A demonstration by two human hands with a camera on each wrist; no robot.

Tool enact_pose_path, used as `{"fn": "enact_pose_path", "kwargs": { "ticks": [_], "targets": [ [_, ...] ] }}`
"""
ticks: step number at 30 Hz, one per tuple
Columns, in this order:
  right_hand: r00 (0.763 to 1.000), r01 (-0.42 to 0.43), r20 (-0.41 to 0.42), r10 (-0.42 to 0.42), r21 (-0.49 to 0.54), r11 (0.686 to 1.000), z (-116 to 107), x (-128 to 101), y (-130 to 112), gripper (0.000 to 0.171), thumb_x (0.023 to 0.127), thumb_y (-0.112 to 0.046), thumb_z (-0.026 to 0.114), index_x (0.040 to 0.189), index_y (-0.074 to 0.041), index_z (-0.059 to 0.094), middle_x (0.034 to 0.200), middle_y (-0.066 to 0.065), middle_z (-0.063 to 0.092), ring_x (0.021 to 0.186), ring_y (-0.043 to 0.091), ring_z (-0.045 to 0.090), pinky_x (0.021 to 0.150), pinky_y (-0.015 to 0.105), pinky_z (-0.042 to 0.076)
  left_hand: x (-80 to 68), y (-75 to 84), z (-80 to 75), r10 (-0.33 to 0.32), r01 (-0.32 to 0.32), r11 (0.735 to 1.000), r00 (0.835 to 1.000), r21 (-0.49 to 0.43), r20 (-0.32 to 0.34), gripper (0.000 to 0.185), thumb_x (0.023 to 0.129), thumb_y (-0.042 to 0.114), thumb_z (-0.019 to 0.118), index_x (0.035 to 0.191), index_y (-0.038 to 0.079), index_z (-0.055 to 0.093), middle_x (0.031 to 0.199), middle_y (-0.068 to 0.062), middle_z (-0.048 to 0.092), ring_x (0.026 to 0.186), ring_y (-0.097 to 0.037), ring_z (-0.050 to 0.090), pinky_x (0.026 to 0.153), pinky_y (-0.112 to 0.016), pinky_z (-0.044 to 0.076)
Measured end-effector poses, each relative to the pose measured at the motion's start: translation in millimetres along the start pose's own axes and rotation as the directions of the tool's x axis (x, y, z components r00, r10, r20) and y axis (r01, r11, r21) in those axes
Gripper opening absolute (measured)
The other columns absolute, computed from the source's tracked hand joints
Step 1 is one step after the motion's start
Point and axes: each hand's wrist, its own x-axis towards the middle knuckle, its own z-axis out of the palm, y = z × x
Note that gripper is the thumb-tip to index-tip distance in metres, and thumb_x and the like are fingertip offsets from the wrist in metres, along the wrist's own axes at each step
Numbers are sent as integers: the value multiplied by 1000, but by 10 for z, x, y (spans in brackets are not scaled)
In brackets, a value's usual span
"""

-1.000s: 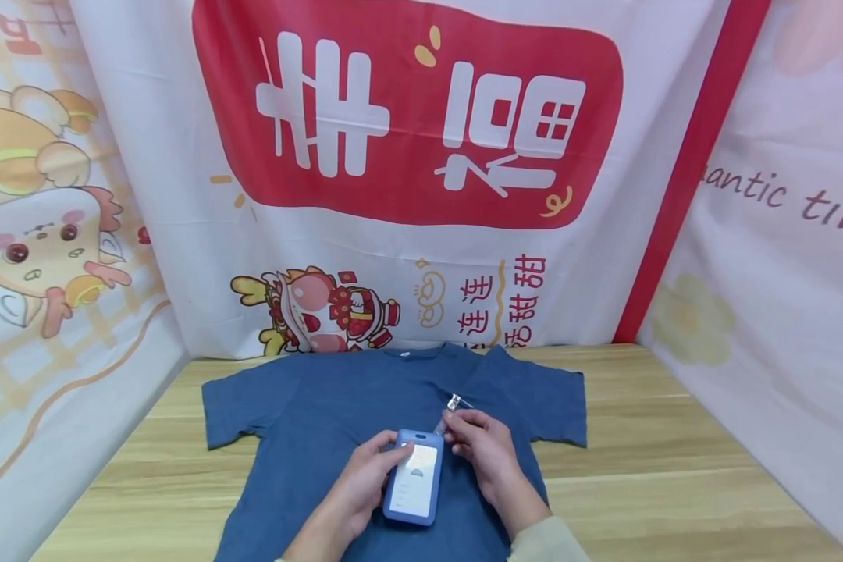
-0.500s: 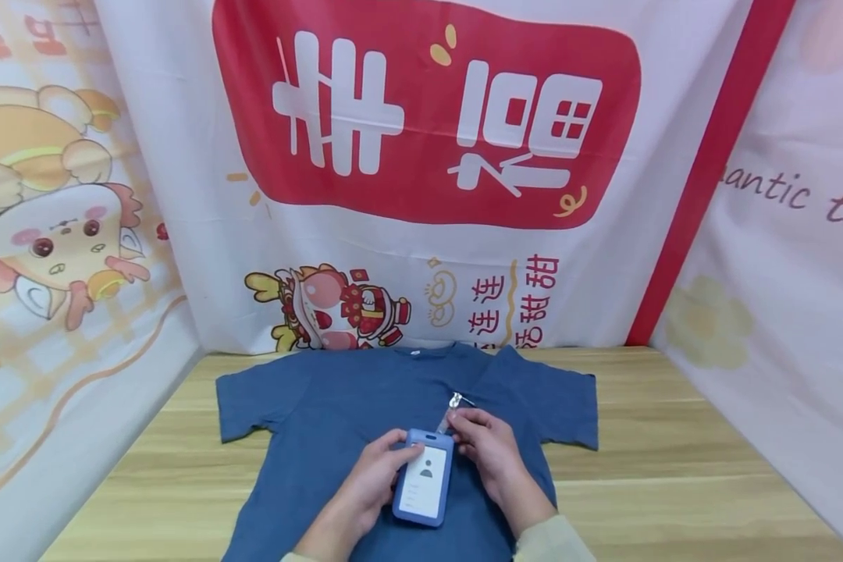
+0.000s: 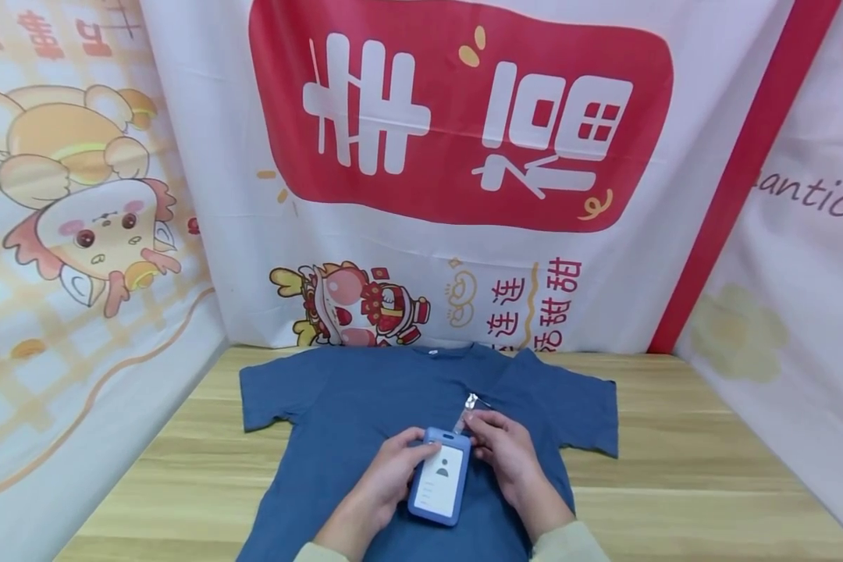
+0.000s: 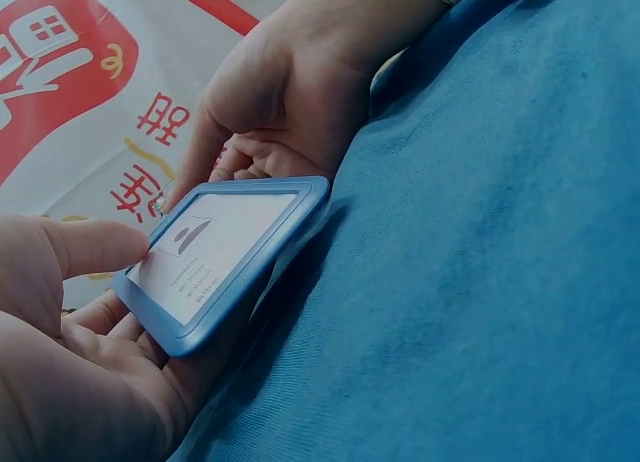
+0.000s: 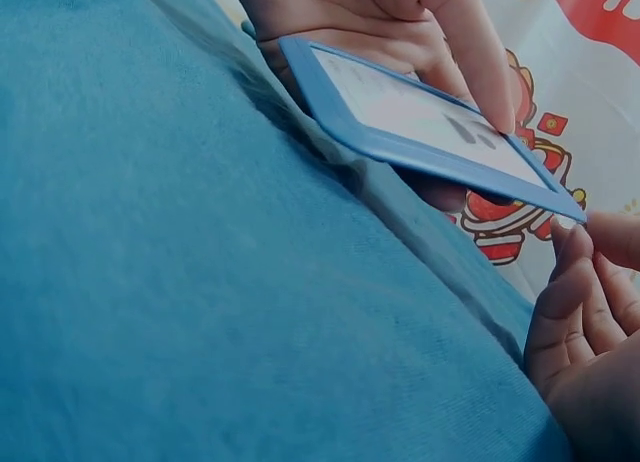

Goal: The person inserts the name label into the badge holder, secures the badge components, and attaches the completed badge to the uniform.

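Your left hand [image 3: 388, 478] cradles one blue badge holder [image 3: 439, 485] from beneath, thumb pressed on its card face, the grip closed around its edge. Your right hand [image 3: 507, 460] pinches the strap at the holder's top, where one metal clip [image 3: 471, 403] sticks out. Both hover just above one blue T-shirt [image 3: 365, 406] spread flat on the wooden worktop [image 3: 674, 484]. Three printed cloth backdrops [image 3: 211, 257] wall in the worktop: left, back, right.

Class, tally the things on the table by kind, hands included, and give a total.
T-shirt: 1
Badge holder: 1
Metal clip: 1
Hands: 2, left hand and right hand
Total: 5
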Motion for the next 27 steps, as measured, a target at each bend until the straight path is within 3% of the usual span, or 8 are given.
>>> {"fn": "enact_pose_path", "kwargs": {
  "ticks": [7, 27],
  "targets": [
    [1000, -6, 26, 7, -27, 1000, 13, -9, -13, 31, 103, -29, 76, 125, -7, 75, 95, -4, 74, 77, 12, 55, 63, 23, 44, -19, 30, -4, -26, 26, 999, 1000, 19, 5, 30, 105, 29, 70, 127, 9, 66, 122, -9, 71, 101, -22, 67, 77, -31, 56],
    [999, -27, 31, 27, 8, 1000, -18, -15, -14, 29, 102, -24, 75, 124, -4, 75, 95, -2, 77, 75, 11, 55, 65, 23, 45, -33, 32, 13, -18, 18, 999, 1000, 39, 7, 37, 103, 31, 72, 131, 8, 65, 123, -10, 71, 103, -23, 66, 76, -32, 56]
  ]
}}
